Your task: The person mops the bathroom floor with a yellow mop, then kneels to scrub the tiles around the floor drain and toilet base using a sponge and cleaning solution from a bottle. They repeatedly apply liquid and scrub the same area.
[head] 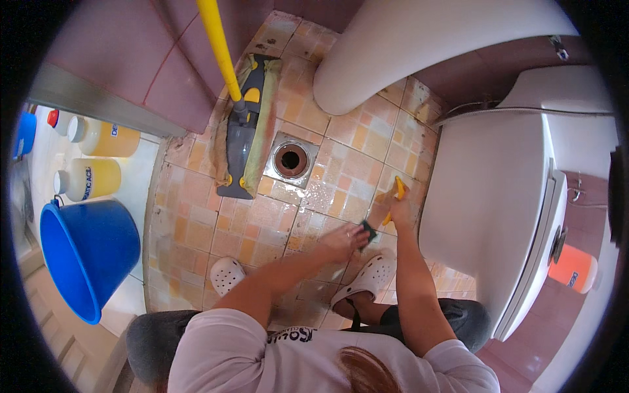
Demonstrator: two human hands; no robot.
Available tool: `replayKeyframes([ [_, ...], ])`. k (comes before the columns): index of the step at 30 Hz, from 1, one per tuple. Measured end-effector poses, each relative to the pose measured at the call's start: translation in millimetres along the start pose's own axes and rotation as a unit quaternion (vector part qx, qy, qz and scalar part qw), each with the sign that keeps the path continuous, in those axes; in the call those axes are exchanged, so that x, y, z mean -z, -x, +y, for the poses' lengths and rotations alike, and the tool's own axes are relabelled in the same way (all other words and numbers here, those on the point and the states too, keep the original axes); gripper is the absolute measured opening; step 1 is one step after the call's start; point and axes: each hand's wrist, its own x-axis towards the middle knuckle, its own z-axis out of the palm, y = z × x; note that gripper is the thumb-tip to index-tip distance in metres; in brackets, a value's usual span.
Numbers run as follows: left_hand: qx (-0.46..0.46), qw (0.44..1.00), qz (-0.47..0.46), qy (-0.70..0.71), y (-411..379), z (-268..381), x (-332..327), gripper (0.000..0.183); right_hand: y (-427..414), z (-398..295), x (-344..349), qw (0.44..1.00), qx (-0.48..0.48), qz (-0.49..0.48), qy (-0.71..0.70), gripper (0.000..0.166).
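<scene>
My left hand (pixel 345 241), slightly blurred, grips a dark green scouring pad (pixel 367 235) low over the wet tiled floor (pixel 339 182). Just beyond it and to the right, my right hand (pixel 400 209) is closed around a yellow-handled tool (pixel 400 187); its working end is blurred and I cannot tell its exact kind. Both hands are close together, between the toilet and a square metal floor drain (pixel 271 169) with a round opening. One white clog (pixel 371 275) is right below the hands, the other clog (pixel 227 275) farther left.
A flat mop (pixel 241 147) with a yellow pole (pixel 218 44) rests left of the drain. The white toilet (pixel 481 196) bounds the right side, and a white pedestal (pixel 344 83) stands ahead. Beyond the doorway at left are a blue bucket (pixel 118 245) and yellow-liquid jugs (pixel 105 178). An orange bottle (pixel 570 267) sits behind the toilet.
</scene>
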Motion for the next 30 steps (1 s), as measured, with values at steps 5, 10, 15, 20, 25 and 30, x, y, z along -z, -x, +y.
replayKeyframes([
  [5, 0.275, 0.91, 0.203, -0.233, -2.7, -144.1, 139.1, 0.058, -5.9, 6.2, 1.5, 0.996, -0.017, -0.04, -0.075, 0.055],
  [10, 0.327, 0.928, 0.101, -0.146, -14.1, -133.0, 166.5, 0.075, 0.8, -14.4, -7.4, 0.99, -0.077, 0.01, -0.115, 0.059],
  [15, 0.344, 0.886, 0.225, -0.213, 10.4, -181.0, 183.9, 0.077, -0.8, -25.2, -6.6, 0.994, -0.074, -0.041, -0.07, 0.068],
  [20, 0.387, 0.894, 0.2, -0.104, -3.5, -173.4, 201.9, 0.065, 13.0, -42.0, -10.9, 0.982, -0.085, -0.064, -0.157, 0.07],
  [25, 0.143, 0.948, -0.156, -0.239, 34.7, -152.4, 180.3, 0.062, 4.1, -16.9, -16.8, 0.987, -0.034, -0.125, -0.098, 0.059],
  [30, 0.099, 0.975, -0.028, -0.199, 177.0, -63.9, 306.2, 0.064, 38.4, -120.8, 0.2, 0.989, -0.082, -0.07, -0.103, 0.055],
])
